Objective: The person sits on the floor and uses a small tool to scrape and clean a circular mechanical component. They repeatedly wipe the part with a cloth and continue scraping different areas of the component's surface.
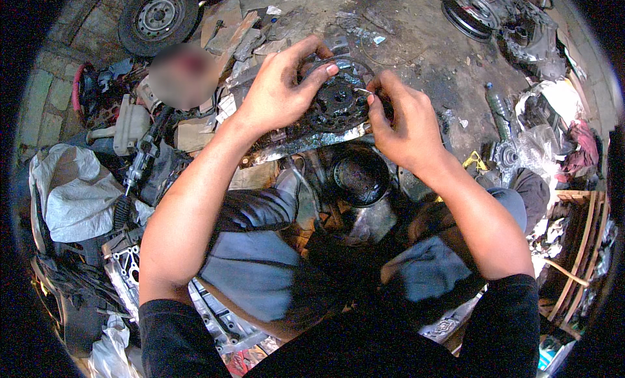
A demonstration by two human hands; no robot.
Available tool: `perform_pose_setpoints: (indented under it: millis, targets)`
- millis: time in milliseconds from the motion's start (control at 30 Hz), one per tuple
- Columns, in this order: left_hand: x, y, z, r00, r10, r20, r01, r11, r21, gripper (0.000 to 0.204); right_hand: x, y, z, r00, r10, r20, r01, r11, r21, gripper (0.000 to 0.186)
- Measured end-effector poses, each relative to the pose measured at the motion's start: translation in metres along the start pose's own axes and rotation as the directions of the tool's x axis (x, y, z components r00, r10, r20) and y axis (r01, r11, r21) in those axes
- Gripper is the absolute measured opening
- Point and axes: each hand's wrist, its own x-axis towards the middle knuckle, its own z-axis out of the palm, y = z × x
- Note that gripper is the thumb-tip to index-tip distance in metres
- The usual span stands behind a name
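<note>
A dark, greasy round metal part with holes [335,104] rests on a metal plate [306,140] in front of me. My left hand [286,85] grips its upper left, fingers curled at the far edge and thumb across the top. My right hand [400,127] pinches a small, thin silver piece [363,91] at the right side of the round part; what exactly the piece is cannot be made out. Below the plate, between my bent legs, lies a black round pan-like object [358,176].
Around me are a tyre on a steel rim [156,16], loose rims [465,13], a shaft with a rubber boot [140,163], a white plastic tank [130,127], a metal housing [120,261], white sacks [75,196], a plastic bottle [498,117] and wooden slats [579,248].
</note>
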Motion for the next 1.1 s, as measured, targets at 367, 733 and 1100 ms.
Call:
perform_pose_setpoints:
  millis: [367,733,1100]
  targets:
    - [0.001,0.006,-0.002,1.000,-0.012,0.019,0.013,1.000,-0.023,0.025,0.005,-0.010,0.005,0.999,-0.037,-0.039,0.037,0.999,0.001,0.018]
    - [0.002,0.004,0.001,1.000,0.002,0.008,-0.002,0.999,-0.032,0.028,0.004,-0.003,0.010,0.999,0.022,-0.042,-0.021,1.000,0.021,0.020]
    - [0.000,-0.001,0.001,1.000,0.019,0.000,-0.019,0.998,-0.052,0.023,0.009,-0.007,0.009,0.972,0.234,0.009,-0.232,0.953,0.195,0.019]
